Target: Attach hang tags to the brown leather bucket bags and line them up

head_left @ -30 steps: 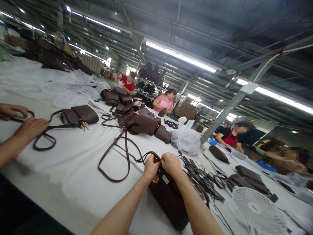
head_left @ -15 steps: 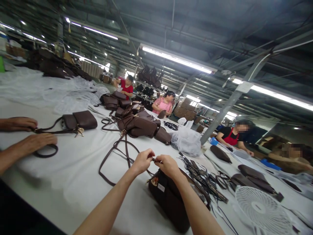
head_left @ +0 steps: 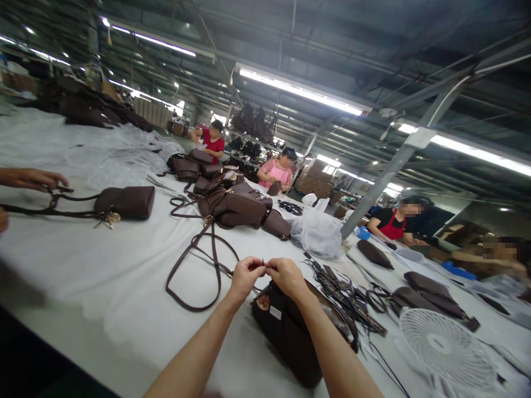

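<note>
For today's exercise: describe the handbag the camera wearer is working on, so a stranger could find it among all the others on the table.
Start at the long white table and go to its near edge. The dark brown handbag stands directly under the left hand and right hand. Unlike the piled bags farther back, it stands alone.

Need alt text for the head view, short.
Two bare hands, left hand and right hand, pinch a small part together above a dark brown bag on a white table. A loose strap lies left; a co-worker's hand handles another bag.
</note>
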{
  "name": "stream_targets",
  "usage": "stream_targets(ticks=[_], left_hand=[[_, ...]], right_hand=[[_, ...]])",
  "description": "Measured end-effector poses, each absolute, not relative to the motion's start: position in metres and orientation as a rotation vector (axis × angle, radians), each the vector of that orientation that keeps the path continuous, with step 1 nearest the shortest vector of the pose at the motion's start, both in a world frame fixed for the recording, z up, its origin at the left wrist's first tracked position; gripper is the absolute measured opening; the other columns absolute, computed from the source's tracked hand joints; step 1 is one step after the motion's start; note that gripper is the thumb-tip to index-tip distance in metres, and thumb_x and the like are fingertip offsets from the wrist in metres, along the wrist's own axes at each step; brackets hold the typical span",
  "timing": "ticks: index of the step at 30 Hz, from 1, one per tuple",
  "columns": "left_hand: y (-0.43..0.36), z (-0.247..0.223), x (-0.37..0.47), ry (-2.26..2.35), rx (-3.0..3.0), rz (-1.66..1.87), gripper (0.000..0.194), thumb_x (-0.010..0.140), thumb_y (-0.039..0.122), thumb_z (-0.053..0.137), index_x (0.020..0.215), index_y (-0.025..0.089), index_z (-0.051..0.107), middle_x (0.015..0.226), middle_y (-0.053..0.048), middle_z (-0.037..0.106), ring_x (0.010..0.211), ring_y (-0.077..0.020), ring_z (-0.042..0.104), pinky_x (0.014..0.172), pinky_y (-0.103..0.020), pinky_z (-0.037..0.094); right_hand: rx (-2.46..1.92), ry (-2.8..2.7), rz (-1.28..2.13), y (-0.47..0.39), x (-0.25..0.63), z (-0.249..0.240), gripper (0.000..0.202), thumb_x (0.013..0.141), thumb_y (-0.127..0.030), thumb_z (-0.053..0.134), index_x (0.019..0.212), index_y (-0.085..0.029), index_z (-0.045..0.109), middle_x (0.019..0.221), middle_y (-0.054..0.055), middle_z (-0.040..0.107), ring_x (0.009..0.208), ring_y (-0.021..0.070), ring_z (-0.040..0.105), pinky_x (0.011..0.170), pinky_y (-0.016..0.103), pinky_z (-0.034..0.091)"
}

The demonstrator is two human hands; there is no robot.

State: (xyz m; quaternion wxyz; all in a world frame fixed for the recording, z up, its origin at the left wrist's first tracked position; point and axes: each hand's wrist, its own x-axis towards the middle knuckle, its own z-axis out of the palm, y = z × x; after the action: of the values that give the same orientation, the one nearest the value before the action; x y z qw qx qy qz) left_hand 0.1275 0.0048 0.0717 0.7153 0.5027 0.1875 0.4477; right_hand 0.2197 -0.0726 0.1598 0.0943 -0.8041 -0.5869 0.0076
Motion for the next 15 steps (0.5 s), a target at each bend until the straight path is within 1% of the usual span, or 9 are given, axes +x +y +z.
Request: stream_targets(ticks=[4, 12, 15], left_hand=[[0.0027, 0.0773, 0.1298, 0.465, 1.168, 1.057, 0.001, 0.065, 0.018, 0.065, 0.065, 0.017, 0.065, 0.059, 0.001, 0.062, 0.060, -0.0140, 0.058, 0.061, -0.025, 0.045], [0.0054, 0.0735, 0.1242, 0.479, 1.138, 1.044, 0.008, 0.062, 0.013, 0.063, 0.057, 0.018, 0.060, 0.053, 0.003, 0.058, 0.056, -0.0133, 0.055, 0.057, -0.024, 0.040], [0.0045, 0.0726, 0.1206, 0.400, 1.046, 0.982, 0.006, 0.060, 0.012, 0.061, 0.058, 0.018, 0.060, 0.058, 0.002, 0.062, 0.062, -0.0135, 0.056, 0.059, -0.024, 0.040]], right_hand=[[-2.369, -1.734, 0.010, -0.0739, 0.2183, 0.1610, 0.021, 0.086, -0.025, 0.054, 0.084, -0.027, 0.075, 0.081, 0.000, 0.074, 0.080, 0.0141, 0.064, 0.065, 0.021, 0.036], [-2.368, -1.749, -0.076, -0.0763, 0.2164, 0.1602, 0.024, 0.089, -0.025, 0.050, 0.084, -0.025, 0.073, 0.079, 0.001, 0.072, 0.074, 0.0137, 0.062, 0.063, 0.022, 0.034], [-2.391, -1.742, -0.126, -0.0745, 0.2163, 0.1593, 0.021, 0.090, -0.023, 0.050, 0.086, -0.023, 0.071, 0.082, 0.002, 0.072, 0.078, 0.0143, 0.062, 0.065, 0.022, 0.035]])
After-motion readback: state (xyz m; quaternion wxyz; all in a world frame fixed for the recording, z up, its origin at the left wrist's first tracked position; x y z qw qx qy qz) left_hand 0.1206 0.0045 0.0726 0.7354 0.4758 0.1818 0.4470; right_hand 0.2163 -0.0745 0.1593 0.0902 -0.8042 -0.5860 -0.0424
